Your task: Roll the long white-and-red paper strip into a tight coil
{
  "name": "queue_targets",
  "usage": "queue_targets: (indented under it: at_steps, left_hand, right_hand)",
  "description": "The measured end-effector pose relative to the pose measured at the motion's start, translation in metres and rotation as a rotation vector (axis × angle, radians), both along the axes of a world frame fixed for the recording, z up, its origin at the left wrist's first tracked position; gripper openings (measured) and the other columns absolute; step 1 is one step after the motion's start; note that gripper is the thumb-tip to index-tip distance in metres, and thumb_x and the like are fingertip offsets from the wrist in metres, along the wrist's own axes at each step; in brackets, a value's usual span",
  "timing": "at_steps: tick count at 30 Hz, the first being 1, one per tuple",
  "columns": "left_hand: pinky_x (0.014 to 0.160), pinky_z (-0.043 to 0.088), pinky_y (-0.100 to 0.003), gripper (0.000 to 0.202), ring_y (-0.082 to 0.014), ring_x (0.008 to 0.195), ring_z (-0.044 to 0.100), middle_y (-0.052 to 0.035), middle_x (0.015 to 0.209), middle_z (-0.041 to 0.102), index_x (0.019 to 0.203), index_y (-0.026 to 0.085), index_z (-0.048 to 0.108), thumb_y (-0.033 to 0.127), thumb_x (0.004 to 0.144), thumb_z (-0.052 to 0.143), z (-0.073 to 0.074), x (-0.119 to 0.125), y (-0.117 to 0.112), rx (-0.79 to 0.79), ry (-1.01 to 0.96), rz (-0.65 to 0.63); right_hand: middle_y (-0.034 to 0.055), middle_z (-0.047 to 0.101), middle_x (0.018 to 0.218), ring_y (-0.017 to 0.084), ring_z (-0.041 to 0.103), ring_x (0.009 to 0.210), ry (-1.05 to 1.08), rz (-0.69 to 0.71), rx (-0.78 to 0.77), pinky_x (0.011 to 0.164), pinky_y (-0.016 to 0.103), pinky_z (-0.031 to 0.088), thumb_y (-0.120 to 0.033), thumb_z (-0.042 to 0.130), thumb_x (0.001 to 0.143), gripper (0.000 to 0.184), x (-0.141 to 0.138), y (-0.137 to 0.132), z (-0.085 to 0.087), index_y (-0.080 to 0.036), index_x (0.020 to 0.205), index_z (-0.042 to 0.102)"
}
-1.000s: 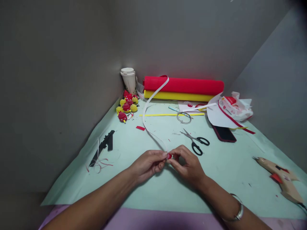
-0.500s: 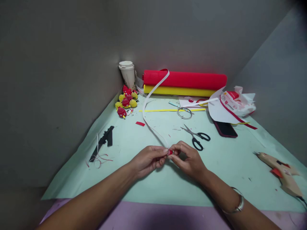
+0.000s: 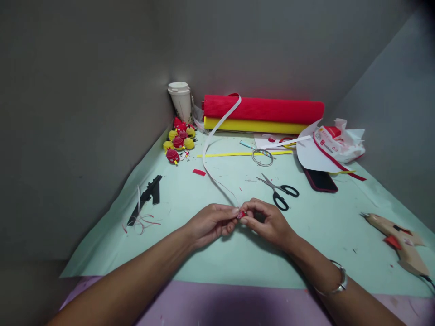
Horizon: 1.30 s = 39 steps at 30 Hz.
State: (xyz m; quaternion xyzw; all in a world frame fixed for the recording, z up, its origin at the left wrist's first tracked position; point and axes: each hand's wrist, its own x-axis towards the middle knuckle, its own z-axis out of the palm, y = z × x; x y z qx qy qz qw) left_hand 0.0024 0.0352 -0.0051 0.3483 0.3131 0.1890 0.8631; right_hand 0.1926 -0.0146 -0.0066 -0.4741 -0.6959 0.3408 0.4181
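Between my two hands is a small red paper coil [image 3: 241,214], partly hidden by fingertips. A long paper strip [image 3: 208,147], white on the side facing me, runs from it up and curls over the red roll at the back. My left hand [image 3: 215,222] pinches the coil from the left with thumb and finger. My right hand [image 3: 267,222] pinches it from the right, its fingers curled. Right of the strip, beyond my right hand, lie black-handled scissors [image 3: 280,192] with the blades slightly apart.
Red [image 3: 265,108] and yellow [image 3: 254,123] corrugated rolls lie at the back, beside a white cup [image 3: 181,102] and several red and yellow coiled paper pieces [image 3: 178,142]. A glue gun [image 3: 396,240], phone [image 3: 321,180], tissue pack [image 3: 340,142], bangle-like ring [image 3: 262,157] and black scraps [image 3: 146,199] lie around.
Both hands stay together at the coil, with only a small shift of the fingers and coil. The whole view has moved slightly.
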Motion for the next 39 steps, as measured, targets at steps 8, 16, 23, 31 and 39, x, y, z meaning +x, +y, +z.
queue_targets:
  at_steps: [8, 16, 23, 31, 39]
  left_hand:
    - [0.048, 0.034, -0.013, 0.029, -0.0027, 0.052, 0.047, -0.0018, 0.065, 0.057, 0.089, 0.006, 0.072, 0.033, 0.078, 0.075, -0.0016, -0.0002, 0.0004, -0.019, -0.009, 0.022]
    - [0.046, 0.032, -0.013, 0.023, -0.0025, 0.05, 0.043, 0.0009, 0.06, 0.052, 0.081, 0.007, 0.07, 0.03, 0.079, 0.074, 0.0003, 0.0014, -0.0003, -0.024, -0.009, 0.069]
    - [0.047, 0.03, -0.014, 0.026, -0.0025, 0.052, 0.043, -0.0002, 0.063, 0.054, 0.084, 0.006, 0.071, 0.03, 0.076, 0.077, 0.0015, 0.0011, -0.0006, -0.024, -0.01, 0.058]
    - [0.049, 0.031, -0.014, 0.026, -0.0024, 0.054, 0.044, -0.0024, 0.069, 0.059, 0.089, 0.008, 0.073, 0.031, 0.076, 0.077, 0.0001, 0.0002, -0.0005, 0.003, -0.003, 0.038]
    - [0.048, 0.032, -0.012, 0.025, -0.0018, 0.053, 0.043, -0.0002, 0.066, 0.055, 0.093, 0.008, 0.073, 0.028, 0.078, 0.075, 0.0001, -0.0003, 0.0002, 0.01, -0.02, 0.001]
  right_hand:
    - [-0.0007, 0.058, 0.074, 0.013, 0.055, 0.066, -0.049, -0.063, 0.146, 0.063, 0.026, 0.047, -0.027, 0.065, 0.084, 0.013, -0.0034, -0.0018, -0.0028, -0.022, 0.096, 0.064]
    - [0.0012, 0.06, 0.078, 0.014, 0.056, 0.067, -0.15, -0.114, 0.357, 0.062, 0.028, 0.048, -0.025, 0.065, 0.085, 0.013, -0.0078, -0.0025, -0.0037, -0.023, 0.098, 0.062]
    - [0.0002, 0.057, 0.074, 0.014, 0.055, 0.066, -0.128, -0.12, 0.297, 0.062, 0.028, 0.048, -0.026, 0.063, 0.086, 0.009, -0.0074, -0.0033, -0.0029, -0.023, 0.094, 0.064]
    - [0.0, 0.056, 0.073, 0.014, 0.055, 0.067, -0.087, -0.077, 0.19, 0.062, 0.027, 0.048, -0.028, 0.064, 0.085, 0.011, -0.0041, -0.0022, -0.0031, -0.023, 0.095, 0.064]
    - [-0.0019, 0.054, 0.07, 0.012, 0.053, 0.064, -0.052, -0.02, 0.058, 0.062, 0.026, 0.046, -0.032, 0.064, 0.085, 0.013, -0.0003, -0.0001, 0.001, -0.022, 0.092, 0.065]
